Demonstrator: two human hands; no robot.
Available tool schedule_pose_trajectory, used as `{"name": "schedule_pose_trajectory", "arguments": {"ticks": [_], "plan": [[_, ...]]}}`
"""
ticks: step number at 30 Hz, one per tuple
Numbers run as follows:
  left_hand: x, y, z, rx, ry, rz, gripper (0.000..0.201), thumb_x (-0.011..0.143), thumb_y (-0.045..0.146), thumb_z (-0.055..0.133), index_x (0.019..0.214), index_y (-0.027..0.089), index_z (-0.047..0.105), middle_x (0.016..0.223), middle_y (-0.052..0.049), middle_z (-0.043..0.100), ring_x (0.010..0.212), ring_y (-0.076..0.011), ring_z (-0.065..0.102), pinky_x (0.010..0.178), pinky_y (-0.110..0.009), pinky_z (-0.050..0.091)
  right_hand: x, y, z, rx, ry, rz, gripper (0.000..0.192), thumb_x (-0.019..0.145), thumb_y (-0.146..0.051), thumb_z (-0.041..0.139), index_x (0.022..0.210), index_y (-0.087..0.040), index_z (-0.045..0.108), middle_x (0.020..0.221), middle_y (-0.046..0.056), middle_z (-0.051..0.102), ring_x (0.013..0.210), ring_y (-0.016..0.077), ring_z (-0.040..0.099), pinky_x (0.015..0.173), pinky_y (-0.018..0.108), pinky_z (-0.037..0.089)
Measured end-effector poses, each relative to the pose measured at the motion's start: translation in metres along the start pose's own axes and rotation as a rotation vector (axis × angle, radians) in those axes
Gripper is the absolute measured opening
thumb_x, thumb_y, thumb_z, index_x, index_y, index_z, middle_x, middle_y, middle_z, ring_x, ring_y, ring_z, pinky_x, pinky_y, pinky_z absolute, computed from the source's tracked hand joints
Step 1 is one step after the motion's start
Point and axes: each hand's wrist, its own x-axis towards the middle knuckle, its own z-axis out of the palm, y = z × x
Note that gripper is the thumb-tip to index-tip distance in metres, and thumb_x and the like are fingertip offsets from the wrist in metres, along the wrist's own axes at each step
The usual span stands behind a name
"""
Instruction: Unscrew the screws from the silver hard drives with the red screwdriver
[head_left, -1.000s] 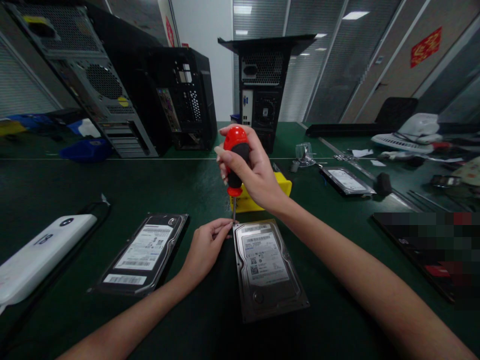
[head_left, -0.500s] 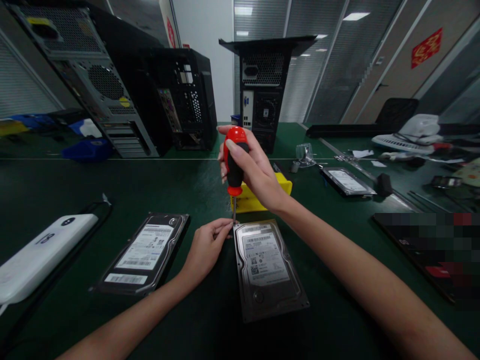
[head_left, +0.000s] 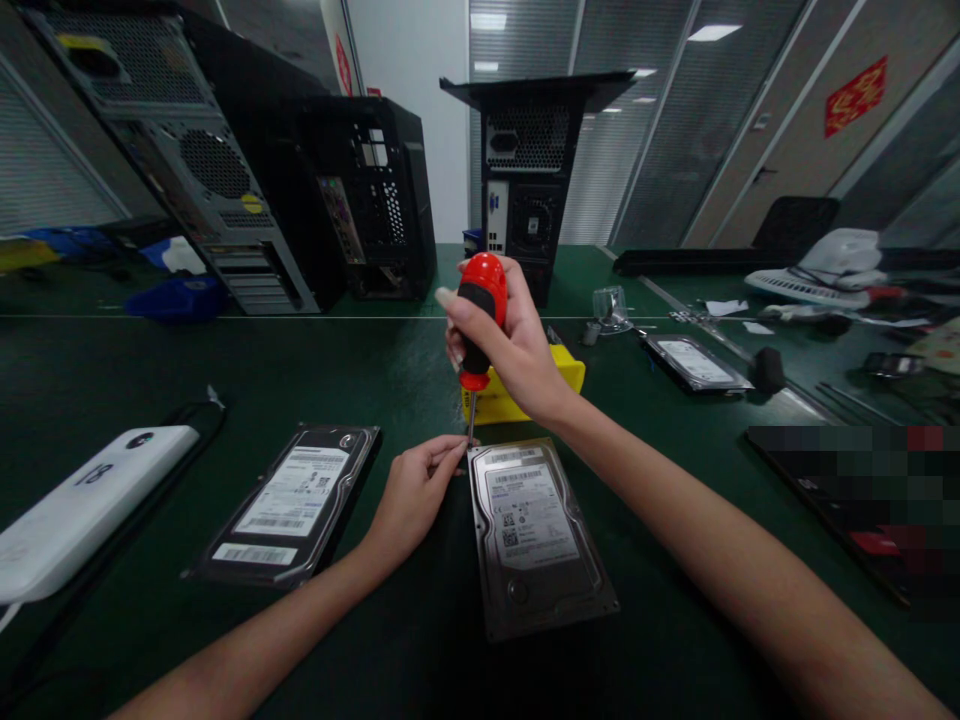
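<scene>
Your right hand grips red-black screwdriver upright, tip on far-left corner of hard drive. Your left hand pinches shaft at same corner.

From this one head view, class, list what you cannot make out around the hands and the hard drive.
- Screw under the screwdriver tip: hidden by the left hand fingertips at the hard drive corner.
- Label print on that drive: too small to read.
- Yellow box: mostly covered by the right hand.
- Flat object at right: pixelated.
- White device: cut off by the left edge.
</scene>
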Motion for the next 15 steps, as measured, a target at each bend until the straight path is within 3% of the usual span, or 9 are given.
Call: {"name": "schedule_pose_trajectory", "arguments": {"ticks": [5,9,15], "plan": [[-0.0007,0.0015,-0.0001,-0.004,-0.015,-0.009,0.030,0.086,0.031,0.048,0.101,0.012,0.066,0.102,-0.008,0.070,0.089,-0.0197,0.066,0.076,-0.028,0.053,0.0017,-0.0023,-0.0010,0.130,-0.114,0.013,0.032,0.087,-0.041,0.042,0.113,-0.023,0.038,0.071,-0.003,0.042,0.058,0.0070,0.046,0.056,0.021,0.046],[0.0006,0.0008,0.0002,-0.007,-0.008,-0.004,0.029,0.085,0.031,0.049,0.099,0.014,0.067,0.100,-0.007,0.070,0.089,-0.0207,0.066,0.076,-0.029,0.053,0.0019,-0.0042,-0.0003,0.067,-0.079,0.067,0.026,0.082,-0.035,0.052,0.100,-0.022,0.039,0.074,-0.003,0.045,0.061,0.0070,0.050,0.059,0.022,0.049],[0.0011,-0.0004,0.0001,0.000,-0.008,0.000,0.029,0.085,0.032,0.049,0.099,0.015,0.067,0.100,-0.007,0.070,0.088,-0.0206,0.066,0.076,-0.030,0.054,0.0017,-0.0021,-0.0019,0.026,-0.045,0.028,0.038,0.076,-0.034,0.061,0.097,-0.024,0.031,0.077,-0.004,0.049,0.055,0.0057,0.048,0.054,0.022,0.046]]}}
